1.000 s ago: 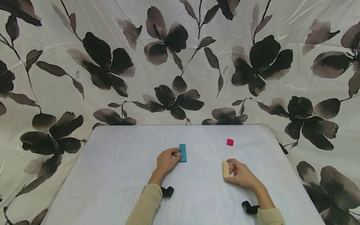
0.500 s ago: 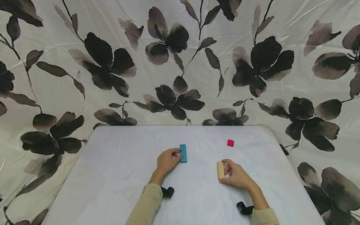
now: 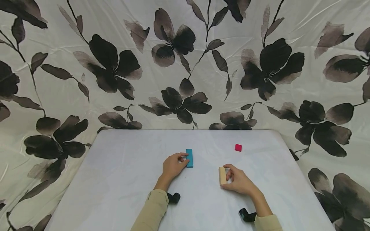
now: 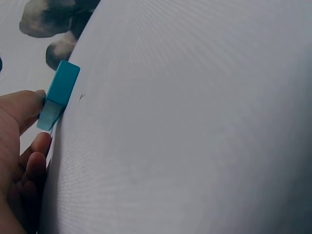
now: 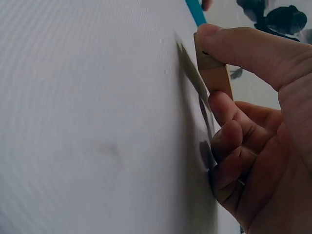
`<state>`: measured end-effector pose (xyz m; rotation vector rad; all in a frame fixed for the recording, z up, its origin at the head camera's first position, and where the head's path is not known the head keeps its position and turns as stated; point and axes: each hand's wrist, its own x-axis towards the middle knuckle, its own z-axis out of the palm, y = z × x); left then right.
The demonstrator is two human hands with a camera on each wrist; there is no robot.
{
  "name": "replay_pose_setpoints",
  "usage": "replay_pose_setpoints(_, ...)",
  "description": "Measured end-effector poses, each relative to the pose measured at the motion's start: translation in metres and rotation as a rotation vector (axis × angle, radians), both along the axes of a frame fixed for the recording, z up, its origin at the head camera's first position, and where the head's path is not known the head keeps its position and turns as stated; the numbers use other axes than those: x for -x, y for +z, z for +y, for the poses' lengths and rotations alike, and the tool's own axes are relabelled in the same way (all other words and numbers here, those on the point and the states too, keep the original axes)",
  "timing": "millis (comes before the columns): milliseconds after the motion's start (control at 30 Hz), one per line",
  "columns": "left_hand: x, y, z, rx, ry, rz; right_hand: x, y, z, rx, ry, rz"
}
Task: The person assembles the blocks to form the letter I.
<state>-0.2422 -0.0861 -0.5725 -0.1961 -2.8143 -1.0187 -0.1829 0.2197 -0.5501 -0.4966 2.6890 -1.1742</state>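
Head view: the person's right hand point(image 3: 238, 181) has the pale wooden block point(image 3: 222, 176) pinched lengthwise, thumb at its near end and a fingertip at its far end, and over the last 1 second or so it has brought the block leftward across the white bench point(image 3: 115, 179). The left hand point(image 3: 174, 165) keeps its place meanwhile, thumb and finger pinching the blue block point(image 3: 189, 158) from its left side; the left wrist view shows that thumb against the block, with other fingers curled lower down.

So the gap between the 2 blocks is narrower now, though they remain apart. From where I stand, the right hand seems to do the travelling while the left hand steadies its block as a fixed point. The 2 blocks run nearly parallel, the blue block set a little farther from the person. The right wrist view catches a strip of blue just past the thumb; whether the wooden block touches the bench or rides slightly above it, I can't tell.

The red cube point(image 3: 238, 148) sits untouched beyond the right hand, near the bench's far edge, and looks to have no part in this move. Behind it all hangs a floral cloth point(image 3: 185, 43).
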Motion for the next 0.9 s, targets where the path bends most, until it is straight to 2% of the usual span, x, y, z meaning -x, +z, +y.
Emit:
replay_pose_setpoints(667,0.0,-0.002,0.0,-0.015,-0.004,-0.001,0.002,-0.001,-0.032,0.033,0.068,0.008)
replay_pose_setpoints(900,0.0,-0.001,0.0,-0.028,-0.011,0.021,0.002,-0.002,-0.044,0.003,0.068,-0.025)
